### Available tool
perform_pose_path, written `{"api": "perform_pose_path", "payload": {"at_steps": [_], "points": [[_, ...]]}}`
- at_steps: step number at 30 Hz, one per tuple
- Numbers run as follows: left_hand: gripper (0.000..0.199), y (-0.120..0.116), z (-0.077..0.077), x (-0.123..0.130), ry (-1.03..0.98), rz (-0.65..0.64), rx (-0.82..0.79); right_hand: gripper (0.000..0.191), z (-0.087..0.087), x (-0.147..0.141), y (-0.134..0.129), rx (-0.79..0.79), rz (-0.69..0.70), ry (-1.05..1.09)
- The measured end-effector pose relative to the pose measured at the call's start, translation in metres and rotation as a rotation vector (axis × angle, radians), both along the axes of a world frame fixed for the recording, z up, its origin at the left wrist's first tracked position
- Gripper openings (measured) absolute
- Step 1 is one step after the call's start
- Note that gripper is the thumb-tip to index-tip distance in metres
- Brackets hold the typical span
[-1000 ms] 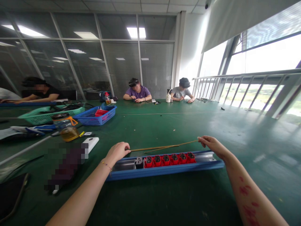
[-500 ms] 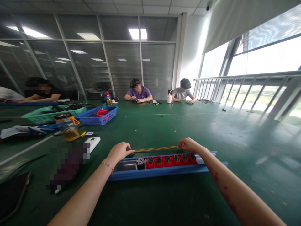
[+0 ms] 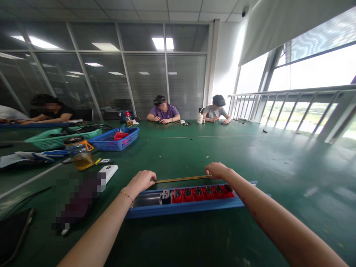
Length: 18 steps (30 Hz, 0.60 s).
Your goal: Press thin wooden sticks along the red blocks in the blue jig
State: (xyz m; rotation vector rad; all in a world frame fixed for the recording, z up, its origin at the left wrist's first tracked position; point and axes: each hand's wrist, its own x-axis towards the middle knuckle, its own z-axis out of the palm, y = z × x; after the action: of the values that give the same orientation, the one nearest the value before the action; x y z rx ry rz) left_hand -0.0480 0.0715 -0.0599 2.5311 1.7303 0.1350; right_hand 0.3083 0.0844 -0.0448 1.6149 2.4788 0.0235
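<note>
Between my two hands runs a small bundle of thin yellow-brown strands (image 3: 183, 179), straight and level just beyond the blue tray. My left hand (image 3: 142, 180) is closed on its left end, with the fingertips partly hidden. On the right end, my right hand (image 3: 218, 171) is curled, its fingertips turned away from view. In front of them lies a long blue tray (image 3: 183, 211). It bears a row of several red connector housings (image 3: 198, 193) with dark insides, and one black-and-grey connector (image 3: 166, 196) at their left. My right forearm covers the tray's right end.
To the left are a blue basket (image 3: 114, 144) with a red container, a green basket (image 3: 44, 141) with dark cables, and a jar (image 3: 80, 152) of amber liquid. Nearer lie a white-ended dark object (image 3: 109, 171) and a dark phone-like slab (image 3: 13, 233). Several people sit farther off.
My right hand has shifted a little to the left, and the strands sit slightly lower in view. The tray and connectors stay in place.
</note>
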Motion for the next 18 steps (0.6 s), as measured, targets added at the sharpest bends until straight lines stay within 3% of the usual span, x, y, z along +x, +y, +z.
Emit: {"api": "perform_pose_path", "payload": {"at_steps": [5, 10, 14, 18], "points": [[0.021, 0.008, 0.008, 0.010, 0.110, -0.077, -0.013, 0.028, -0.001, -0.008, 0.006, -0.042, 0.005, -0.041], [0.020, 0.014, 0.008, 0.014, 0.151, -0.101, -0.077, 0.027, -0.006, -0.004, 0.009, -0.065, -0.013, 0.049], [0.012, 0.014, 0.007, 0.008, -0.007, -0.121, -0.125, 0.020, -0.005, 0.014, 0.007, -0.047, -0.025, 0.245], [0.012, 0.004, 0.015, 0.007, -0.325, -0.095, -0.157, 0.016, 0.002, 0.034, -0.004, 0.006, -0.043, 0.507]]}}
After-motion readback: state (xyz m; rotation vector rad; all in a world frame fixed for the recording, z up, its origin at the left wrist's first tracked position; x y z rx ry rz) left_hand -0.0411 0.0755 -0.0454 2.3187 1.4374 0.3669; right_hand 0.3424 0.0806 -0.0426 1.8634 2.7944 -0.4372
